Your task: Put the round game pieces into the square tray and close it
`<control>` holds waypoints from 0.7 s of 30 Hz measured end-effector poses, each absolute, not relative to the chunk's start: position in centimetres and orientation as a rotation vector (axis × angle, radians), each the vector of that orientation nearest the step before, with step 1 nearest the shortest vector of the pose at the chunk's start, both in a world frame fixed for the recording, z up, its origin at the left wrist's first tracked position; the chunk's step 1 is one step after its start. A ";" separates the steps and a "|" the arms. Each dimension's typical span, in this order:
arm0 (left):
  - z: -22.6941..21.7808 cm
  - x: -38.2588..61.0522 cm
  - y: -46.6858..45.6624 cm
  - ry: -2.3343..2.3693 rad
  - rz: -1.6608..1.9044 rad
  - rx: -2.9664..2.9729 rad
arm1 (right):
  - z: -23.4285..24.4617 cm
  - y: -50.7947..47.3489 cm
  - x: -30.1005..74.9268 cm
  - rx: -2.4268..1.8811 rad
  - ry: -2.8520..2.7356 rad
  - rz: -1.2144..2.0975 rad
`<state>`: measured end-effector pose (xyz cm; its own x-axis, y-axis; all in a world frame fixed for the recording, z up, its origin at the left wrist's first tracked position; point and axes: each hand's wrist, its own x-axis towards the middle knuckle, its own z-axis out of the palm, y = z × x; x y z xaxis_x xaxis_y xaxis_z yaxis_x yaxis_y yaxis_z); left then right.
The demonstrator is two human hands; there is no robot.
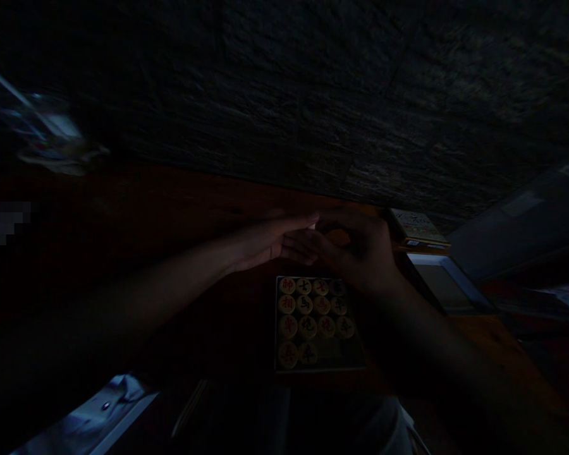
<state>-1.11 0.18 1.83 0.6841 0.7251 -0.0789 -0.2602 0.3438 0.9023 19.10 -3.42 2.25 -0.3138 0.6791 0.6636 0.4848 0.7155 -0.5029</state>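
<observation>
The scene is very dark. A shallow square box (355, 365) lies on the reddish wooden table (180, 208) and holds several round pale game pieces (307, 327) marked with red or dark characters, laid in rows. Just beyond the box, my left hand (270, 242) reaches in from the left with fingers stretched out together. My right hand (360, 249) comes from the right, fingers curled toward the left fingertips. The two hands touch at the fingertips; whether anything small sits between them is too dark to tell.
A small printed box lid (417, 229) lies at the table's far right, with a flat pale tray or frame (448, 284) beside it. A rough dark stone wall (313, 95) rises behind the table. Pale blurred objects (57, 139) sit far left.
</observation>
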 end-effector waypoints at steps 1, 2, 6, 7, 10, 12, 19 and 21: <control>1.9 -1.1 0.1 0.530 0.686 1.040 | 2.2 -3.4 19.1 -0.899 -1.968 0.277; 1.9 -1.1 0.1 0.534 0.694 1.047 | 2.1 -3.4 19.1 -0.908 -1.954 0.302; 1.9 -1.1 0.0 0.526 0.712 1.060 | 2.0 -3.5 19.0 -0.930 -1.920 0.358; 1.8 -1.1 0.1 0.526 0.709 1.056 | 2.1 -3.5 19.0 -0.936 -1.929 0.352; 1.6 -1.1 0.2 0.528 0.690 1.043 | 2.2 -3.6 19.0 -0.944 -1.950 0.316; 1.5 -1.1 0.3 0.533 0.692 1.042 | 2.1 -3.6 19.1 -0.936 -1.955 0.304; 1.8 -0.9 0.1 0.510 0.742 1.044 | 1.9 -3.5 19.2 -0.960 -1.931 0.344; 1.8 -0.9 0.1 0.523 0.739 1.040 | 2.0 -3.6 19.2 -0.971 -1.946 0.322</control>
